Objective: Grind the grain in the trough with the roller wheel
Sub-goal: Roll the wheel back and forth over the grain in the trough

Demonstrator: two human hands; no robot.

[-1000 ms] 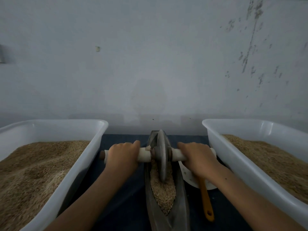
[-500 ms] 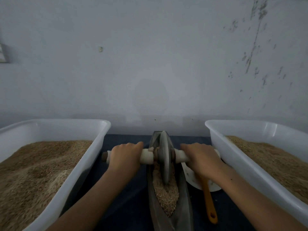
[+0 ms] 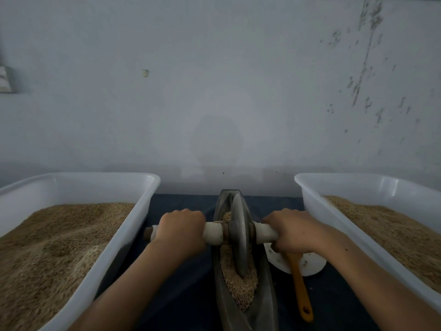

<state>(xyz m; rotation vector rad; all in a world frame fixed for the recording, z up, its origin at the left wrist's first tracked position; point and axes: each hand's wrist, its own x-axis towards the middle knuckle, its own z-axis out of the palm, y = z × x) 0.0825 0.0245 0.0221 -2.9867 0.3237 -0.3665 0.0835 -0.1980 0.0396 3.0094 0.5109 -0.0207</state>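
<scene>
A narrow, dark metal trough (image 3: 263,304) runs away from me on the dark cloth, holding brown grain (image 3: 238,285). The grey roller wheel (image 3: 239,237) stands upright in the grain, on a pale wooden axle handle (image 3: 213,232) that crosses the trough. My left hand (image 3: 181,229) grips the left end of the handle. My right hand (image 3: 290,231) grips the right end. The wheel's lower edge is buried in the grain.
A white tub (image 3: 124,225) full of grain stands at the left, another white tub (image 3: 338,225) at the right. A white dish (image 3: 310,265) and an orange-handled tool (image 3: 300,292) lie right of the trough. A grey wall is close behind.
The wheel and both hands have rolled back a little toward me along the trough. The grip on the handle is unchanged.
</scene>
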